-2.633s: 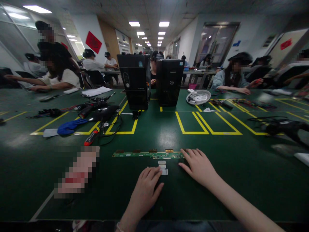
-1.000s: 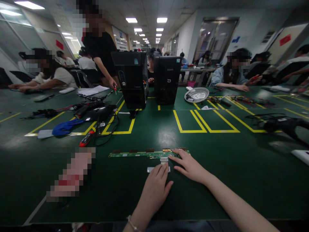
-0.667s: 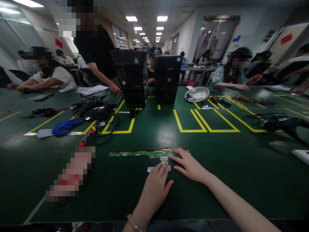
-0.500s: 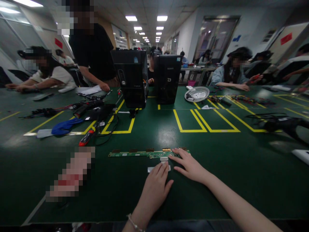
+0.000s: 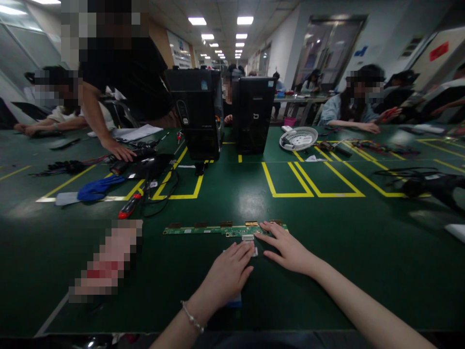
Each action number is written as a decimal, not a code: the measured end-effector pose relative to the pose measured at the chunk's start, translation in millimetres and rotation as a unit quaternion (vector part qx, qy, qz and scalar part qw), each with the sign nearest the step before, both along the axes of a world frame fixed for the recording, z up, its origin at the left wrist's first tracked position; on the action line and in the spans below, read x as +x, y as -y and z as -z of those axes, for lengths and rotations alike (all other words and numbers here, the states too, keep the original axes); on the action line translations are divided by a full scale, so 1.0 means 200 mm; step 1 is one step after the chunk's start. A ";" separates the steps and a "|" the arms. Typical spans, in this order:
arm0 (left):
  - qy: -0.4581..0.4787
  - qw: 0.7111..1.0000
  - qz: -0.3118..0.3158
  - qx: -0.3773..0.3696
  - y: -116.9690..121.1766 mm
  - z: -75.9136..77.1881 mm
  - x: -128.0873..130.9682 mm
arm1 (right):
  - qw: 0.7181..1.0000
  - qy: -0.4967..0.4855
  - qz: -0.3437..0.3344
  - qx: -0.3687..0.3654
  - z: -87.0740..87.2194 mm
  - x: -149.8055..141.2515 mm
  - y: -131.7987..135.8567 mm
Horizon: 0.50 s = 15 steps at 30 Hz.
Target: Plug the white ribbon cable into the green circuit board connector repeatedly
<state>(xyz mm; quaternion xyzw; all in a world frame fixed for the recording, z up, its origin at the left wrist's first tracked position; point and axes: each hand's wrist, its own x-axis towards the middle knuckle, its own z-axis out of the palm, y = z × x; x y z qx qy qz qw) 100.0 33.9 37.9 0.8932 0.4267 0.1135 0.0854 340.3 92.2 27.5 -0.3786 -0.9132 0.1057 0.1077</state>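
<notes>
A long, narrow green circuit board (image 5: 203, 230) lies on the green table, with brownish-gold tabs along its far edge. At its near edge is a white connector (image 5: 248, 238). My left hand (image 5: 225, 274) rests just in front, fingers stretched side by side over a whitish flat cable (image 5: 255, 251), thumb apart. Most of that cable is hidden under the hand; a blue end (image 5: 234, 301) shows below the palm. My right hand (image 5: 290, 249) is open, its fingers spread, two of them touching the board's right part beside the connector.
Two black computer towers (image 5: 196, 116) stand at the back. Left lie a red-black screwdriver (image 5: 130, 206), a blue glove (image 5: 100, 189) and black cables. A white basket (image 5: 298, 139) sits far right of the towers. A co-worker's hand (image 5: 118, 148) reaches in at back left.
My left hand has turned and shifted slightly left, its thumb nearer the fingers; the cable's blue end now shows beneath it. The co-worker has leaned over the cables. My right hand stays put.
</notes>
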 end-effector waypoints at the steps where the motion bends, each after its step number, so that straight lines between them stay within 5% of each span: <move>1: -0.003 1.000 0.009 -0.004 -0.01 -0.01 -0.01 | 1.000 -0.002 -0.001 -0.001 0.00 0.00 0.00; 8: -0.032 0.998 0.053 -0.022 -0.05 -0.06 -0.05 | 1.000 -0.011 -0.004 -0.009 0.00 0.01 0.00; 15: 0.010 0.998 0.053 -0.022 -0.07 -0.02 -0.06 | 0.999 -0.021 -0.003 -0.026 -0.01 0.00 0.00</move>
